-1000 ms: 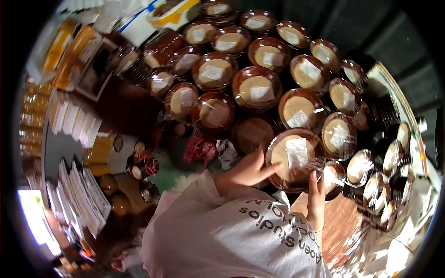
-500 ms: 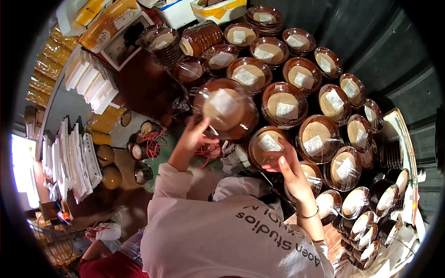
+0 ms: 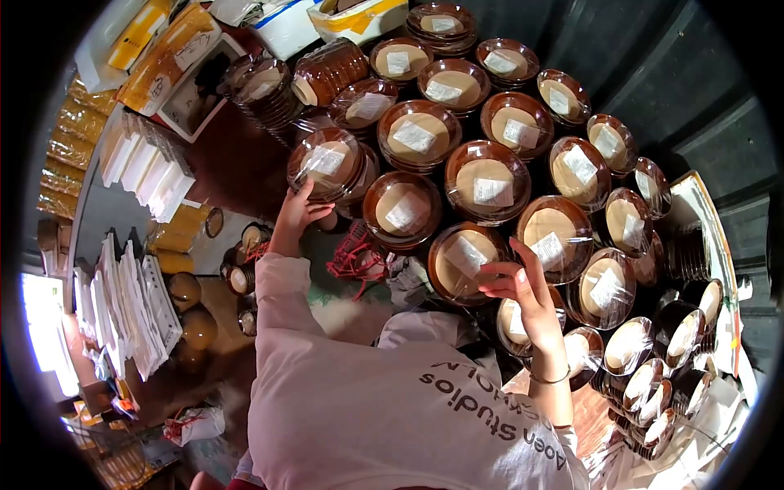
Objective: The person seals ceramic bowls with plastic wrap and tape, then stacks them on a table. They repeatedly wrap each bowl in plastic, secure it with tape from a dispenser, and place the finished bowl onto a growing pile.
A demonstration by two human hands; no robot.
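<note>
Many brown bowls (image 3: 486, 180) wrapped in clear film, each with a white label over a tan filling, lie spread before me. My left hand (image 3: 298, 208) reaches out to the far left and grips the near rim of one wrapped bowl (image 3: 327, 162), which rests on top of another bowl. My right hand (image 3: 523, 290) hovers with its fingers spread and holds nothing, just right of a wrapped bowl (image 3: 464, 260) at the front of the group. My white sleeves and sweatshirt (image 3: 392, 408) fill the bottom of the view.
A sideways stack of bowls (image 3: 328, 69) lies at the back. White boxes (image 3: 147, 163) and yellow packets (image 3: 155, 57) line the left. Red string (image 3: 355, 257) and small jars (image 3: 242, 280) sit by my left arm. More wrapped bowls (image 3: 653, 376) crowd the right.
My left hand carried a wrapped bowl from the middle to the far left and set it on another bowl. My right hand lifted off the front bowl and opened.
</note>
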